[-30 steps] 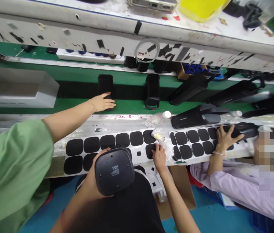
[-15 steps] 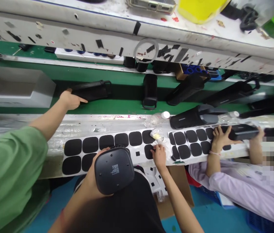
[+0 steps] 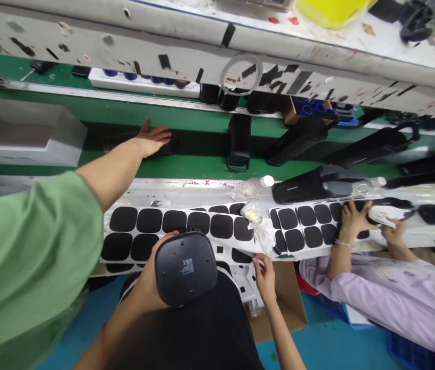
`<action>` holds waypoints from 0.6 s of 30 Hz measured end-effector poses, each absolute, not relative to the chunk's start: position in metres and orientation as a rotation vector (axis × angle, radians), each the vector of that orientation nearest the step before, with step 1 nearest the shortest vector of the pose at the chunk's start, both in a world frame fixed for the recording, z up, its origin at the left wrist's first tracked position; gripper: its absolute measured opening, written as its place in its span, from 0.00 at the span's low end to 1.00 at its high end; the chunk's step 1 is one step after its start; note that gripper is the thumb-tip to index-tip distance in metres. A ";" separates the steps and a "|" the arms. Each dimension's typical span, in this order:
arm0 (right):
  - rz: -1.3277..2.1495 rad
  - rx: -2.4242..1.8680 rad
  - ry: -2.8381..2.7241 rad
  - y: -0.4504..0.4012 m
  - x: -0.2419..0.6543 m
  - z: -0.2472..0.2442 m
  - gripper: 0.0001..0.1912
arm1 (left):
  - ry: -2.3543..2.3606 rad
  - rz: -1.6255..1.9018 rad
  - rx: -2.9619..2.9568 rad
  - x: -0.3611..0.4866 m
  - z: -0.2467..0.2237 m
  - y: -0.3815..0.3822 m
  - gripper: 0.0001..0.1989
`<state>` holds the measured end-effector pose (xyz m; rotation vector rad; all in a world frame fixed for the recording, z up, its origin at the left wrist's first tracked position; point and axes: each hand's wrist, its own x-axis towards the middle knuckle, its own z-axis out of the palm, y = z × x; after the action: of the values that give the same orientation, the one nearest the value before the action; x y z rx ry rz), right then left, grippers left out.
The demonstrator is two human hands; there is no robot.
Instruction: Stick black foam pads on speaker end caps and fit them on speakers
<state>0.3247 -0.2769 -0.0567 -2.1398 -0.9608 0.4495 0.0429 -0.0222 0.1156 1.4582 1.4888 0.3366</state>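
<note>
Since the earlier frame the right hand [image 3: 264, 275] has dropped from the pads to the lower edge of the white sheet [image 3: 253, 241], and the green-sleeved co-worker's hand has moved along the belt. The left hand [image 3: 155, 267] is clamped around the side of a black rounded case [image 3: 185, 267], which it holds up just in front of the chest, over the lower row of the sheet's black foam pads [image 3: 221, 226]. The right hand's fingertips [image 3: 260, 261] are pinched together at the sheet's edge, though what lies between them is too small to tell. Just beyond that hand sit a crumpled clear wrapper [image 3: 251, 211] and a plastic bottle [image 3: 251, 188]. To the right of the grip, a second pad sheet [image 3: 313, 236] lies under a co-worker's hand [image 3: 352, 221], which reaches from a lilac sleeve [image 3: 386, 288], while that co-worker's other hand holds a white strip [image 3: 381, 216]. A long black case [image 3: 302, 186] lies beyond that sheet. To the left, a green sleeve [image 3: 28, 257] crosses above the grip, and its hand [image 3: 151, 139] is spread on a dark object [image 3: 125, 141] on the green belt [image 3: 125, 164]. Farther along the belt stands an upright black case [image 3: 239, 141].
</note>
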 end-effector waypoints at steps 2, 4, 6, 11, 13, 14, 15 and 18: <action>0.468 -2.125 -0.886 -0.280 0.322 -0.054 0.17 | 1.190 0.494 1.470 0.031 0.105 -0.059 0.48; 0.492 -2.103 -0.807 -0.280 0.319 -0.054 0.16 | 0.895 0.643 1.461 0.021 0.094 -0.075 0.62; 0.516 -2.061 -0.720 -0.279 0.316 -0.054 0.15 | 0.759 0.697 1.451 0.014 0.086 -0.076 0.65; 0.401 -1.883 -0.460 -0.275 0.323 -0.045 0.15 | 0.782 0.678 1.407 0.008 0.080 -0.067 0.67; 0.316 -1.807 -0.362 -0.273 0.336 -0.031 0.16 | 0.805 0.707 1.424 0.008 0.081 -0.067 0.67; 0.286 -1.772 -0.322 -0.272 0.343 -0.021 0.17 | 0.815 0.716 1.452 0.008 0.082 -0.068 0.68; 0.271 -1.740 -0.290 -0.269 0.350 -0.009 0.18 | 0.815 0.723 1.479 0.009 0.084 -0.069 0.68; 0.310 -1.664 -0.246 -0.252 0.357 0.035 0.22 | 0.774 0.715 1.514 0.013 0.089 -0.070 0.63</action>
<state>0.3572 -0.2515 0.0351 -1.6639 -0.2461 0.3102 0.0131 -0.0700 0.0891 1.5143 0.7735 0.7152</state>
